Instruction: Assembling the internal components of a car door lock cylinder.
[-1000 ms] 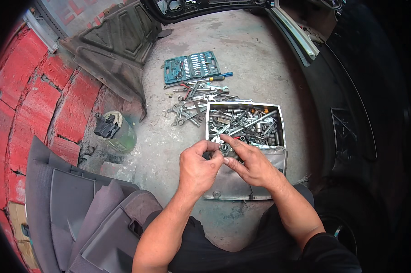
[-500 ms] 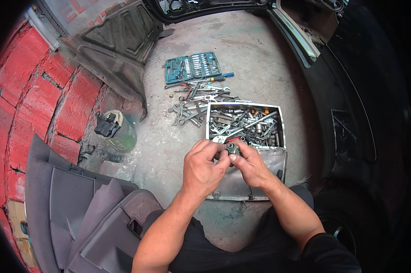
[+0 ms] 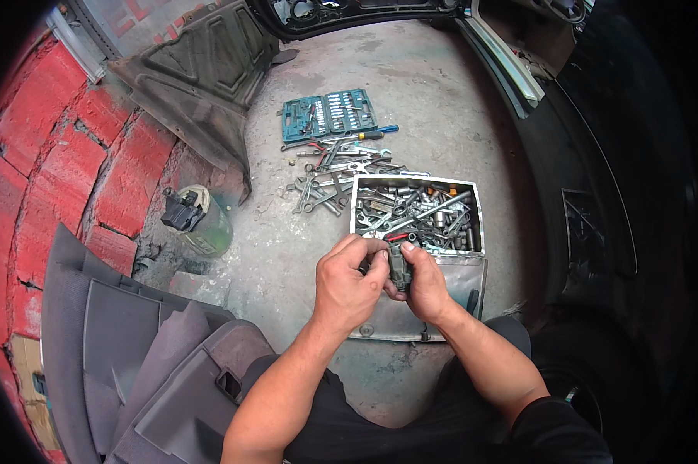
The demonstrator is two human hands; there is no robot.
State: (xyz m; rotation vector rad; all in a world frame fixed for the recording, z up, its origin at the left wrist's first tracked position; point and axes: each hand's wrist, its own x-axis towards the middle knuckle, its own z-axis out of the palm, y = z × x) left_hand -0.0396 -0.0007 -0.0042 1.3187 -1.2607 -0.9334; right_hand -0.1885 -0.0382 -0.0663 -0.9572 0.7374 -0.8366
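A small dark, blocky part [image 3: 400, 271] stands upright between my hands. My right hand [image 3: 429, 290] is closed around it, with the thumb on its upper end. My left hand [image 3: 347, 280] is closed in a pinch close against its left side, and whatever lies between those fingertips is hidden. Just beyond both hands is an open metal toolbox [image 3: 480, 220], filled with wrenches, sockets and a red-handled tool [image 3: 398, 237]. Its metal lid [image 3: 457, 278] lies folded out under my hands.
Loose wrenches [image 3: 318, 197] lie on the concrete floor left of the toolbox, below an open teal socket case [image 3: 289, 124]. A bucket [image 3: 214, 236] and grey door panels [image 3: 125, 340] are at left. A dark car body [image 3: 596, 170] lines the right.
The dark part has been turned in my right hand, so its long side now shows instead of its round end. My right hand has shifted slightly down with it.
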